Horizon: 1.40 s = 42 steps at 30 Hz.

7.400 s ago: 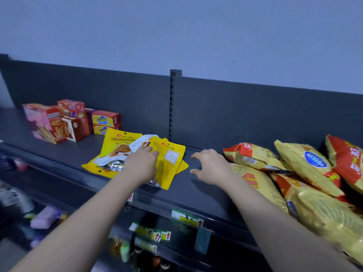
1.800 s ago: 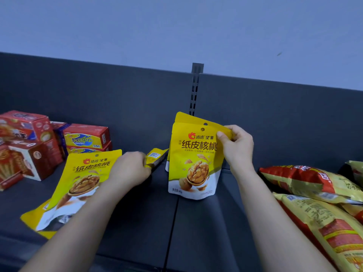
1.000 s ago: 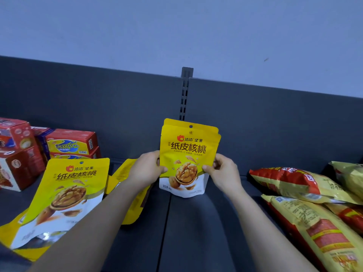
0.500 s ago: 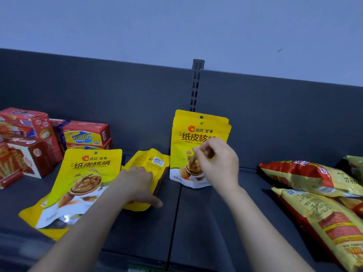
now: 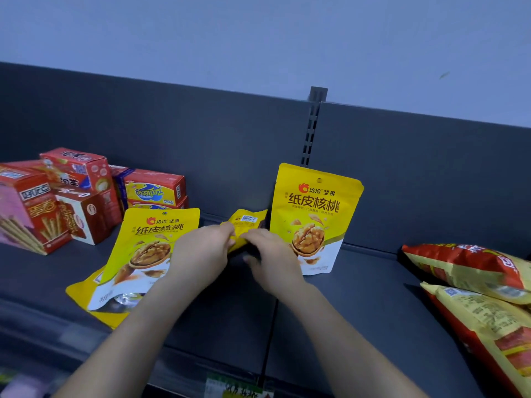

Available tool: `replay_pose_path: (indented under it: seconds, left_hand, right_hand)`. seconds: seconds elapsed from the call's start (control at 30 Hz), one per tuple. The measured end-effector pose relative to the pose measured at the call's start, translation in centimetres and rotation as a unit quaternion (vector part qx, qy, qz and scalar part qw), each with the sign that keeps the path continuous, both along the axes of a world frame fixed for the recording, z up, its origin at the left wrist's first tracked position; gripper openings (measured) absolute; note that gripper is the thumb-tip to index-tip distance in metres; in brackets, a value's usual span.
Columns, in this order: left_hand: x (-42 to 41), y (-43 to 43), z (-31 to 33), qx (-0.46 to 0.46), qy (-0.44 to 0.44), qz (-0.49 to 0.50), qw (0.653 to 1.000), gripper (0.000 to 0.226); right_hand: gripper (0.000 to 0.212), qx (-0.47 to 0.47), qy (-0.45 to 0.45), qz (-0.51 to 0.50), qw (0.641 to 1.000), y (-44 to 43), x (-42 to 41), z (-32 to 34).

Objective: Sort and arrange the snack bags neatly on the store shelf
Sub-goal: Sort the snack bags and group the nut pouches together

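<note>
On the dark shelf point(image 5: 359, 305), left hand point(image 5: 201, 254) and right hand point(image 5: 273, 259) both in a closed grip on a yellow walnut bag point(image 5: 247, 222) lying back-side up, between an upright walnut bag point(image 5: 314, 216) and a reclining walnut bag point(image 5: 143, 254).

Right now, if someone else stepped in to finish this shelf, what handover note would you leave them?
Left hand and right hand both grip a yellow walnut bag, back side up.
Done: one walnut bag stands upright against the shelf's back panel.
Left: stand the held bag beside it, then the flat pile on the left. Chip bags on the right lie jumbled. Red boxes sit far left.
</note>
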State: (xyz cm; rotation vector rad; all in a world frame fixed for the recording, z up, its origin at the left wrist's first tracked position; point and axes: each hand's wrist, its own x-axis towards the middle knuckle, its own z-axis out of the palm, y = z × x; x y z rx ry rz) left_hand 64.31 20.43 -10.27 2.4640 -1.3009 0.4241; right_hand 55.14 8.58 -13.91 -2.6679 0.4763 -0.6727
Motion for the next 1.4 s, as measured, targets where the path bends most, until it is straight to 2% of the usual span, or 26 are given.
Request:
replay_pose_path:
  seconds: [0.07,0.13,0.27,0.3,0.37,0.47,0.5,0.57,0.63,0.7,0.8,0.9,1.17,1.4]
  left_hand:
    - [0.5,0.2,-0.3,-0.081,0.019,-0.051,0.995,0.013]
    - [1.0,0.5,-0.4,-0.172,0.085,-0.082,0.978,0.014]
    - [2.4,1.7,-0.5,-0.294,0.299,-0.076,0.905,0.063]
    - [2.8,2.1,-0.8,-0.315,0.323,-0.059,0.891,0.063]
    - [3.7,2.7,-1.1,-0.377,0.356,-0.021,0.855,0.050]
    - [4.7,3.0,-1.0,-0.470,0.419,-0.012,0.777,0.036]
    - [4.9,2.9,-0.9,-0.478,0.425,-0.013,0.769,0.037]
    - [4.9,2.6,-0.6,-0.480,0.412,-0.015,0.774,0.032]
    - [4.4,2.3,0.0,-0.488,0.385,-0.032,0.782,0.015]
    - [3.4,1.8,0.7,-0.487,0.367,-0.054,0.791,0.023]
    - [1.7,0.6,1.4,-0.465,0.396,-0.098,0.786,0.023]
    - [0.0,-1.5,0.9,-0.416,0.420,-0.117,0.798,0.022]
    - [-2.4,-5.3,-2.0,-0.277,0.439,-0.124,0.846,0.014]
    - [-2.3,-6.5,-2.0,-0.271,0.430,-0.089,0.857,0.012]
  right_hand:
    - [0.015,-0.012,-0.034,-0.024,0.999,0.0,1.1,1.1]
    - [0.012,-0.005,-0.059,-0.039,0.997,-0.2,2.0,2.3]
    - [0.015,0.052,-0.152,-0.050,0.986,-0.3,2.9,4.2]
    - [0.017,0.075,-0.168,-0.057,0.981,-0.4,3.0,4.6]
    - [0.023,0.123,-0.200,-0.071,0.970,-0.5,3.2,5.7]
    - [0.024,0.178,-0.255,-0.067,0.948,-0.4,3.1,7.1]
    - [0.023,0.196,-0.272,-0.058,0.940,-0.2,2.9,7.5]
    - [0.023,0.222,-0.303,-0.038,0.926,0.2,2.2,8.5]
    - [0.027,0.229,-0.327,-0.028,0.916,0.4,1.1,9.4]
    - [0.027,0.234,-0.346,-0.037,0.908,0.3,-0.4,10.0]
    - [0.021,0.228,-0.367,-0.070,0.899,-0.5,-3.0,9.7]
    - [0.018,0.226,-0.380,-0.110,0.890,-2.1,-5.6,8.4]
    - [0.016,0.234,-0.338,-0.219,0.885,-4.6,-9.7,4.1]
    - [0.015,0.283,-0.300,-0.240,0.879,-5.3,-9.8,2.8]
